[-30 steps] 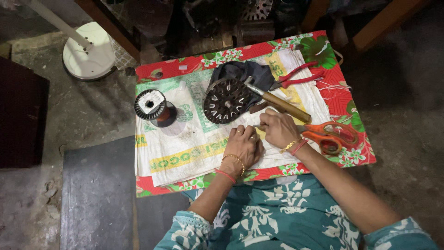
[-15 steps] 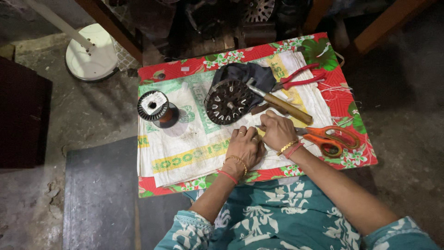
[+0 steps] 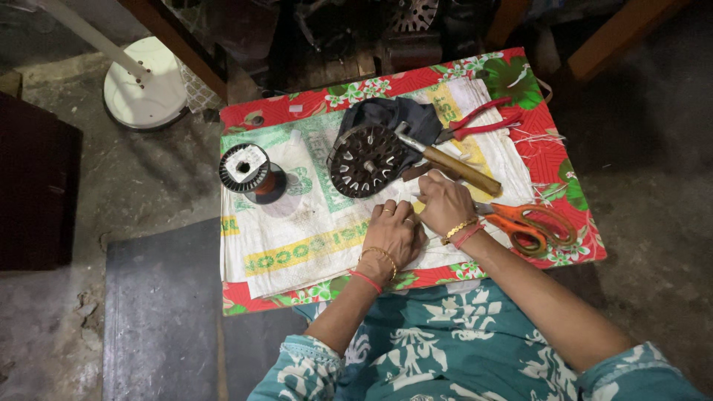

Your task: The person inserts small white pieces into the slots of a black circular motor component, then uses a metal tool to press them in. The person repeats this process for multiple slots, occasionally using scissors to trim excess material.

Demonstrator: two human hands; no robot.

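My left hand (image 3: 394,234) and my right hand (image 3: 443,202) rest close together on a white woven sack (image 3: 297,223) spread over a low table. The fingers of both are curled and meet on a small pale piece (image 3: 417,202) that is too small to make out. Just beyond the fingertips lie a dark round slotted metal disc (image 3: 365,160) and a hammer with a wooden handle (image 3: 460,169). Orange-handled scissors (image 3: 531,223) lie right beside my right wrist.
A spool of copper wire (image 3: 249,171) stands on the sack at the left. Red-handled pliers (image 3: 483,122) and a dark cloth (image 3: 386,115) lie at the back. A red floral cover (image 3: 572,193) edges the table. A white round stand base (image 3: 145,82) sits on the floor, far left.
Both hands stay at the same spot on the sack, with only small finger movements. The view has shifted slightly.
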